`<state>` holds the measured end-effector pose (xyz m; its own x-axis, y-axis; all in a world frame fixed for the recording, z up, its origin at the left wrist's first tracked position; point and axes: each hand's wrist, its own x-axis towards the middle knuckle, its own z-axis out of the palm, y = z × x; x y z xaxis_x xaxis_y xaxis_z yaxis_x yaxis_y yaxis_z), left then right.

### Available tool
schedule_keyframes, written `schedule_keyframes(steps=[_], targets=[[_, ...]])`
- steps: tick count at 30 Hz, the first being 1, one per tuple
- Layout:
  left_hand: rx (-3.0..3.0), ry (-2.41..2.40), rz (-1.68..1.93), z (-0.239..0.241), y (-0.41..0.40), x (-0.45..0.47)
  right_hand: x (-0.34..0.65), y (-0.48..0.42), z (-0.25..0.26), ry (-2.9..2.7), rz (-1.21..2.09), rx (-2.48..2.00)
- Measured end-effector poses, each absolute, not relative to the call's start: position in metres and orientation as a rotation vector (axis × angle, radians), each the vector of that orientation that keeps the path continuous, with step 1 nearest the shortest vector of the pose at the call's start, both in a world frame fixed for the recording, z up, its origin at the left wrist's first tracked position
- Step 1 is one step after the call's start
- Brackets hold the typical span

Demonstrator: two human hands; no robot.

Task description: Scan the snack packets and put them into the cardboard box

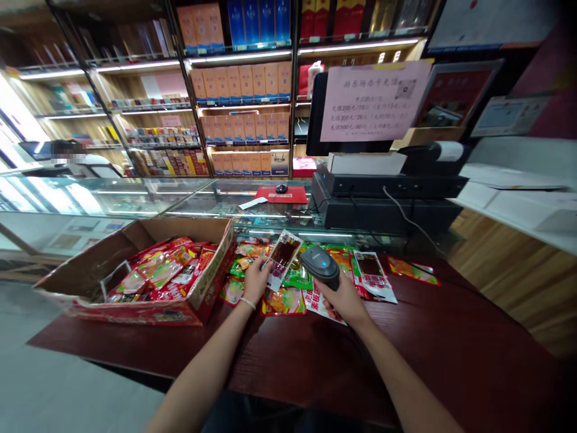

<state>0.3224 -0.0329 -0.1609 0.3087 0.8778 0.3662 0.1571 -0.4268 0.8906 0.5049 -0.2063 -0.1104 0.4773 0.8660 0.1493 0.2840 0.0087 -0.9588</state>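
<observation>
My left hand [256, 278] holds up a clear snack packet [283, 257] with a dark strip inside and white-red printing, tilted toward the right. My right hand [343, 299] grips a grey handheld barcode scanner [320, 265], its head close beside the packet and a blue light on top. Under both hands lie several loose snack packets [288, 300], green, red and white, spread on the dark red tabletop [406, 349].
An open cardboard box [148, 310] with several red snack packets stands at the left. Behind are a glass counter [189, 201], a black cash register [387, 198] with a pink paper notice [374, 102], a receipt printer [435, 155], and shelves of boxes. A person sits far left.
</observation>
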Motion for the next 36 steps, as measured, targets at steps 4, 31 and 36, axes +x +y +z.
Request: schedule_keyframes(steps=[4, 31, 36], targets=[[1.94, 0.965, 1.231, -0.138, -0.046, 0.324, 0.507, -0.205, -0.113, -0.998, 0.602, -1.536], [2.379, 1.574, 1.374, -0.038, -0.032, 0.131, 0.5, -0.205, -0.111, -0.852, 0.698, -1.47], [2.557, 1.218, 1.304, -0.022, -0.056, 0.179, 0.501, -0.206, -0.112, -0.849, 0.717, -1.479]])
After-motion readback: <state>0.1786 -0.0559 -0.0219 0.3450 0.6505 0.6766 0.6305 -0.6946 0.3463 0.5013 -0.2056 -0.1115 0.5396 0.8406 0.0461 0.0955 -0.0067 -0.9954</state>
